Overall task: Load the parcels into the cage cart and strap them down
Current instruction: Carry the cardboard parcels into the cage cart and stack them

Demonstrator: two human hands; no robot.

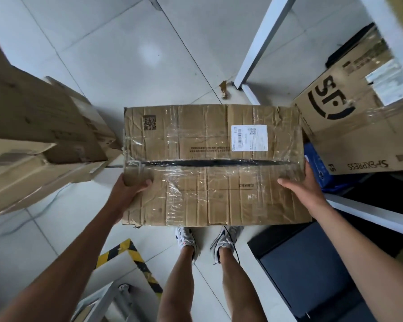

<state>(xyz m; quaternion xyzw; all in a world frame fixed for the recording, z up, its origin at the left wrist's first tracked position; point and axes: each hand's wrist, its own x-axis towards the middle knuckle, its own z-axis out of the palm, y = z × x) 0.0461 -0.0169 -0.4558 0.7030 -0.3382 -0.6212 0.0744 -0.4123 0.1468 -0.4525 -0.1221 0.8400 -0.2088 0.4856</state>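
I hold a wide, worn cardboard parcel level in front of me, above my feet. Clear tape covers its top, a dark seam runs across the middle, and a white shipping label sits at its far right. My left hand grips its left edge with the thumb on top. My right hand grips the right edge the same way. To the right stands the white-framed cage cart, with a large printed cardboard box inside and a blue item beside that box.
A stack of cardboard boxes leans at the left. Pale floor tiles lie ahead. A yellow-black striped edge is near my left leg. A dark panel lies at lower right, below the cart's white rail.
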